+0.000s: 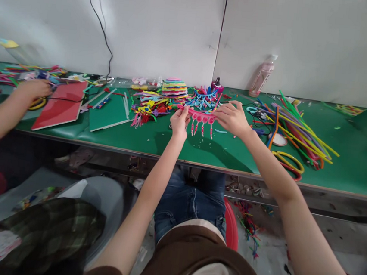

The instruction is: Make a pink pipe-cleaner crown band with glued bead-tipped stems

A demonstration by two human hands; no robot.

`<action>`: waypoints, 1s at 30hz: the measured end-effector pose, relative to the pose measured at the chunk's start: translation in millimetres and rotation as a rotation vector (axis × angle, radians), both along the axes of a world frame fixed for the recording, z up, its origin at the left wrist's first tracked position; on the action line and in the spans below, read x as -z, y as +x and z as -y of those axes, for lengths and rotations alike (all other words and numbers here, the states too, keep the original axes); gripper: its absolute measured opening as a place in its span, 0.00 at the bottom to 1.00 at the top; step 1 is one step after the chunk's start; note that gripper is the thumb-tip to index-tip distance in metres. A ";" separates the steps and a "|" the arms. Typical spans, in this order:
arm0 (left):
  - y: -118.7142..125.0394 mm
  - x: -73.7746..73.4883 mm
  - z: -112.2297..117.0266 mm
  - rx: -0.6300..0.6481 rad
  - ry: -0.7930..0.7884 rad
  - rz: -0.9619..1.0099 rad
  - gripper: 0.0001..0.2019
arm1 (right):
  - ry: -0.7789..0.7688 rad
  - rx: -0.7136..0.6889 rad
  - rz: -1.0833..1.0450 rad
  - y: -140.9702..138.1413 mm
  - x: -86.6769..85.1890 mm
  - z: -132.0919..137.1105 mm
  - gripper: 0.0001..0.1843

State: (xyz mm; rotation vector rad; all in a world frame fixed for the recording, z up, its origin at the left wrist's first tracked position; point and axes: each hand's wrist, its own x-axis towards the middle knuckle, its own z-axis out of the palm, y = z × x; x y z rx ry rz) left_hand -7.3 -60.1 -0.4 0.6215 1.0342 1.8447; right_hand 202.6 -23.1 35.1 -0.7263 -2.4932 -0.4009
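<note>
A pink pipe-cleaner piece, a curved band with several short dangling tassels, is held above the green table between both hands. My left hand pinches its left end with fingers closed. At the right end, my right hand grips it, fingers curled over the band. Just behind the hands lies a heap of coloured pipe-cleaner crafts, among them a striped stacked piece and a blue one.
A bundle of long coloured pipe cleaners and yellow-red rings lie to the right. A pink bottle stands by the white partition. On the left, a red board, green sheets, and another person's hand.
</note>
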 end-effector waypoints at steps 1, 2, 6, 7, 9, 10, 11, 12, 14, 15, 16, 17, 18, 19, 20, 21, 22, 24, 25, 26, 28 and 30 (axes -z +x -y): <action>0.2 0.7 -0.4 0.003 0.004 -0.006 0.12 | 0.001 -0.001 0.001 0.3 0.2 -0.4 0.17; 0.2 1.6 -1.0 0.007 0.008 -0.009 0.12 | -0.003 -0.003 0.001 0.7 0.0 -0.6 0.17; -2.4 5.9 -4.1 0.041 0.019 -0.003 0.10 | -0.032 -0.013 0.018 2.7 -3.6 0.8 0.17; -3.4 7.0 -4.6 0.054 0.020 0.000 0.11 | -0.038 -0.017 0.027 2.8 -4.9 1.2 0.17; -5.3 8.9 -5.0 0.080 0.022 0.003 0.12 | -0.046 -0.026 0.046 2.4 -6.9 1.8 0.17; -6.0 9.5 -4.9 0.092 0.022 0.003 0.13 | -0.045 -0.029 0.054 2.0 -7.5 2.0 0.17; -6.6 9.9 -4.7 0.101 0.023 0.003 0.13 | -0.041 -0.033 0.063 1.6 -7.7 2.1 0.16; -7.0 10.1 -4.3 0.109 0.023 0.003 0.14 | -0.035 -0.037 0.074 1.1 -7.8 2.1 0.16; -7.4 10.1 -3.5 0.119 0.021 0.007 0.14 | -0.020 -0.048 0.100 0.4 -7.3 2.2 0.16; -7.6 9.9 -3.1 0.122 0.018 0.008 0.14 | -0.010 -0.055 0.113 0.1 -7.0 2.2 0.16; -7.7 9.8 -2.8 0.124 0.016 0.009 0.14 | -0.002 -0.062 0.123 -0.1 -6.8 2.3 0.15; -8.0 9.8 -2.5 0.129 0.013 0.010 0.14 | 0.005 -0.068 0.128 -0.2 -6.7 2.3 0.15; -8.3 9.9 -2.3 0.136 0.011 0.010 0.13 | 0.008 -0.072 0.127 -0.3 -6.6 2.3 0.15; -8.8 10.3 -2.1 0.147 0.014 0.012 0.13 | 0.005 -0.076 0.118 -0.3 -6.6 2.3 0.15; -9.3 10.9 -1.9 0.162 0.020 0.015 0.12 | -0.006 -0.078 0.102 -0.3 -6.5 2.3 0.14; -10.0 11.8 -1.6 0.181 0.031 0.018 0.11 | -0.028 -0.084 0.080 -0.3 -6.3 2.4 0.13; -10.7 12.7 -1.0 0.202 0.047 0.022 0.11 | -0.062 -0.094 0.054 -0.2 -6.0 2.8 0.13; -12.2 14.5 1.0 0.250 0.094 0.027 0.10 | -0.161 -0.129 -0.001 0.2 -5.0 4.7 0.13; -12.9 15.2 2.7 0.273 0.122 0.030 0.10 | -0.215 -0.153 -0.032 0.5 -4.5 6.4 0.14; -13.6 15.5 4.8 0.297 0.148 0.033 0.10 | -0.263 -0.177 -0.065 0.9 -3.9 8.6 0.14; -14.7 15.2 9.9 0.347 0.188 0.036 0.10 | -0.327 -0.218 -0.133 1.9 -3.1 14.5 0.15; -15.4 13.7 15.4 0.390 0.197 0.029 0.11 | -0.352 -0.243 -0.181 3.0 -3.0 21.2 0.14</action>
